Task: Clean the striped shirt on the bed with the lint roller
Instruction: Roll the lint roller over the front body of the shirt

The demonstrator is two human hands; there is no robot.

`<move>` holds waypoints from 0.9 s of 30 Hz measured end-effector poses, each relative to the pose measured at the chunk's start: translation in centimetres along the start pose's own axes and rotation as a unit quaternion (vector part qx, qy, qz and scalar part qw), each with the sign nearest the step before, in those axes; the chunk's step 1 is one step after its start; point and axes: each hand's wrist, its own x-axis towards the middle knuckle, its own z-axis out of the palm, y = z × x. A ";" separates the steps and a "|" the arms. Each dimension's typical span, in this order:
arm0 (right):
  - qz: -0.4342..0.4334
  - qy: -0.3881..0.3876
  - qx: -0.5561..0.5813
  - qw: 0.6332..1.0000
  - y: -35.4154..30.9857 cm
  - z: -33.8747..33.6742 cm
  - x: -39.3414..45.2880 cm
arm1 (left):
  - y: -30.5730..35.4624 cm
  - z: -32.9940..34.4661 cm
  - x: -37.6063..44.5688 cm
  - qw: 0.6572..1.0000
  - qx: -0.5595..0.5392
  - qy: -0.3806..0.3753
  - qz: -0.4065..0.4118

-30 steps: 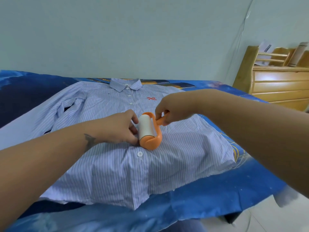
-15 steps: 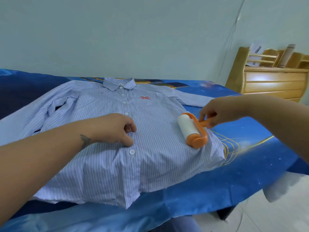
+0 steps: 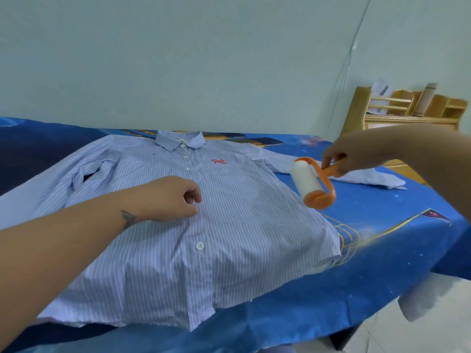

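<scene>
A person's right hand [image 3: 342,159] pinches the orange handle of a lint roller [image 3: 313,184], thumb and fingers curled round the handle. The roller sits at the right side seam of a striped shirt [image 3: 229,225] that lies face up and buttoned on a bed [image 3: 382,250] covered in a blue printed sheet. From the grip, the white drum extends toward the camera and slightly left; its long axis runs roughly along the shirt's side edge, from the end near the handle down to the rounded orange end cap closest to the viewer. Whether the drum touches the cloth or hangs just above it cannot be told.

Well to the left of the grip, the left hand [image 3: 175,197] rests on the shirt's front beside the button placket, fingers loosely curled with the fingertips pressing the fabric down; it does not appear to hold anything. A small tattoo shows on that wrist.

The shirt's collar [image 3: 179,140] points away from the camera toward the pale wall, the hem hangs nearest the viewer, and a small red embroidered mark [image 3: 219,161] sits on the chest, between the two hands. One sleeve [image 3: 369,178] trails across the sheet beyond the roller, under the gripping hand. A wooden dresser [image 3: 397,110] stands behind the right arm.
</scene>
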 end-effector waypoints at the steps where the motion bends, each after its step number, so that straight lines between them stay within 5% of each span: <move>1: -0.013 0.007 0.018 1.000 -1.2 -0.2 0.5 | -0.3 -0.1 0.2 1.000 0.004 0.009 -0.005; 10: -0.062 0.055 0.072 0.994 -12.3 0.0 7.1 | -3.1 -0.8 1.8 0.998 0.020 0.016 -0.057; 15: -0.051 0.052 0.121 0.990 -16.2 -0.2 10.8 | -3.3 -0.8 1.5 0.995 0.088 0.029 0.038; 21: -0.072 0.038 0.117 0.990 -19.4 -0.8 14.4 | -2.3 1.1 1.7 0.949 0.276 0.019 0.150; 27: -0.075 0.065 0.141 0.985 -22.0 -1.9 18.3 | -3.2 0.2 2.8 0.931 0.284 0.033 0.226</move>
